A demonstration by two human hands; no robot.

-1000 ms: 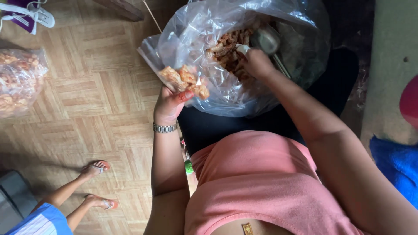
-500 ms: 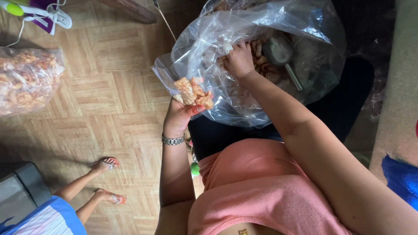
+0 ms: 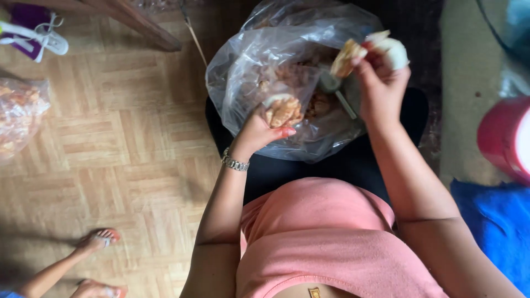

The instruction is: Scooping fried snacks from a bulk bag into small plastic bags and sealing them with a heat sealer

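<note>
Parquet floor [image 3: 110, 138], light wood in a woven pattern, fills the left half of the head view. A large clear plastic bag [image 3: 248, 60] rests on the person's lap, open at the top and holding brown fried snack pieces [image 3: 287, 74] and a metal scoop [image 3: 334, 88] among them. A blue cloth [image 3: 497, 221] lies at lower right, with a red round container [image 3: 499, 138] just above it. A second clear bag of snacks [image 3: 19, 110] sits on the floor at far left, well apart from the lap. Another person's bare feet [image 3: 96, 240] show at lower left. The left hand [image 3: 259, 129], with a metal bracelet [image 3: 234, 163] on the wrist, grasps a small clear bag of snack pieces [image 3: 282, 110] against the large bag's front. The right hand [image 3: 381, 77], raised above the large bag's right side, pinches a pale snack piece [image 3: 346, 55] in its fingertips.
</note>
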